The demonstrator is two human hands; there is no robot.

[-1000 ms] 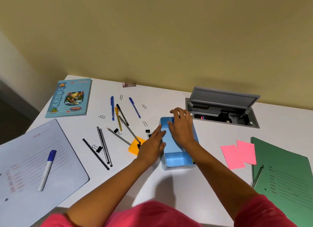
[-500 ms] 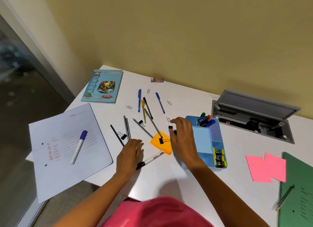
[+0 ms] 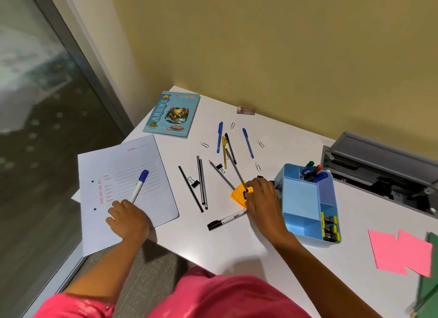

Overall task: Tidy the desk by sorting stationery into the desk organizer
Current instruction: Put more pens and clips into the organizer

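Fingers (image 3: 258, 185) of the right hand (image 3: 260, 198) curl down over the orange notes (image 3: 238, 194), seemingly pinching a black clip (image 3: 245, 195), though blur hides the grip. Left hand (image 3: 129, 219) lies on the file (image 3: 132, 161), fingers loosely bent, tips touching the marker (image 3: 139, 185). Just right of the right hand stands the organizer (image 3: 301, 196).

- Right hand (image 3: 262, 199) hid part of the orange notes (image 3: 237, 194); its grip on the black clip (image 3: 245, 195) could not be told.
- Green folder (image 3: 430, 294) was blurred, cut off at the right edge.
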